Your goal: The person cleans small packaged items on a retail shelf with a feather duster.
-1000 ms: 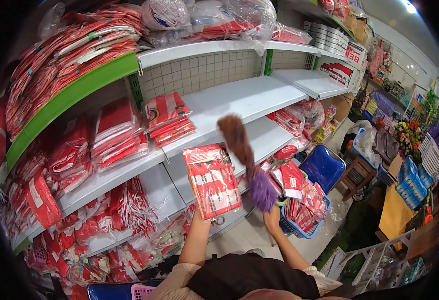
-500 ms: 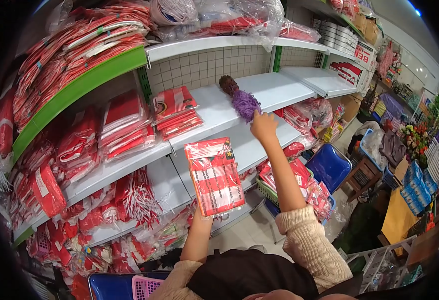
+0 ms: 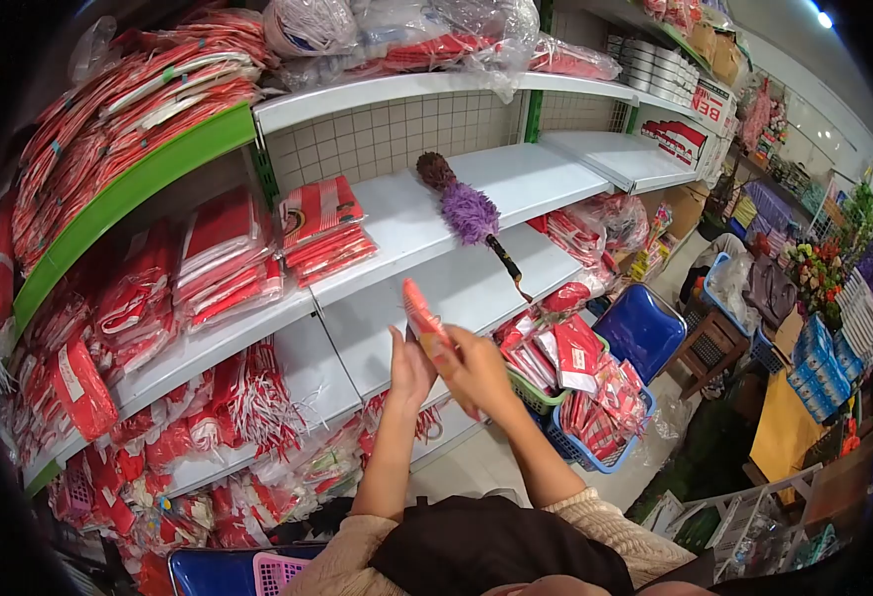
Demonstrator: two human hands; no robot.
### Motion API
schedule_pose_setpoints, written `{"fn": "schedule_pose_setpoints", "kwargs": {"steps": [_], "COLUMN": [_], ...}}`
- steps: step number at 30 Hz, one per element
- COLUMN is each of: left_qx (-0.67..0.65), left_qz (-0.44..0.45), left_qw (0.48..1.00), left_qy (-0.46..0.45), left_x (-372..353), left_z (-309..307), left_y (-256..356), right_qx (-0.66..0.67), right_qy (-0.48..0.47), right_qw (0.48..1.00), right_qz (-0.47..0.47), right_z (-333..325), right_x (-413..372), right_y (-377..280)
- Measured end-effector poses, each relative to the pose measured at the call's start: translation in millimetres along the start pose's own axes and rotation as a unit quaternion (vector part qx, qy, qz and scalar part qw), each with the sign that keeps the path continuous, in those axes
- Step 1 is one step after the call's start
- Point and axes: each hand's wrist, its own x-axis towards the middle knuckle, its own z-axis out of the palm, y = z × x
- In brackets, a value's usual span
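Note:
Above the lower shelf, between my two hands, is a stack of red-and-white plastic-wrapped packets (image 3: pixel 422 310), turned nearly edge-on. My right hand (image 3: pixel 478 370) is closed around its right side. My left hand (image 3: pixel 411 370) is against the other side with its fingers stretched out; part of them is hidden by the stack. A feather duster (image 3: pixel 471 214) with purple and brown plumes lies on the middle shelf (image 3: pixel 377 238), apart from my hands. Its dark handle sticks out past the shelf's front edge.
Left of the duster, red-and-white packets (image 3: pixel 322 223) are piled on the same shelf. More wrapped red goods (image 3: pixel 223 258) crowd the left shelves. On the right are a blue basket of packets (image 3: pixel 605 452) and a blue chair (image 3: pixel 640 333).
My right hand has let go of the duster, which stays on the shelf, and has moved down to grip the packets. The stack has turned from face-on to edge-on.

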Motion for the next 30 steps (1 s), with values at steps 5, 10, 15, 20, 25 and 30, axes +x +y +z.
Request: {"fn": "schedule_pose_setpoints", "kwargs": {"steps": [5, 10, 15, 20, 25, 30], "left_qx": [0.023, 0.022, -0.165, -0.163, -0.157, -0.155], "left_qz": [0.044, 0.083, -0.035, -0.011, -0.002, -0.002], "left_qw": [0.996, 0.995, 0.977, 0.985, 0.987, 0.987], "left_qy": [-0.073, -0.044, -0.13, -0.052, -0.042, -0.033], "left_x": [5, 1, 16, 17, 20, 20], "left_z": [-13, -15, -54, -42, -37, -38], "left_y": [19, 25, -5, -11, -9, -13], "right_qx": [0.008, 0.034, 0.131, -0.025, -0.315, -0.294], "right_qy": [0.109, 0.111, 0.041, 0.1, 0.175, 0.123], "right_qw": [0.994, 0.993, 0.988, 0.994, 0.923, 0.946], "right_qz": [-0.003, 0.018, 0.068, 0.039, -0.134, 0.055], "right_z": [-23, -21, -6, -10, -36, -27], "right_x": [19, 34, 41, 48, 88, 141], "right_y": [30, 56, 57, 35, 46, 114]}}
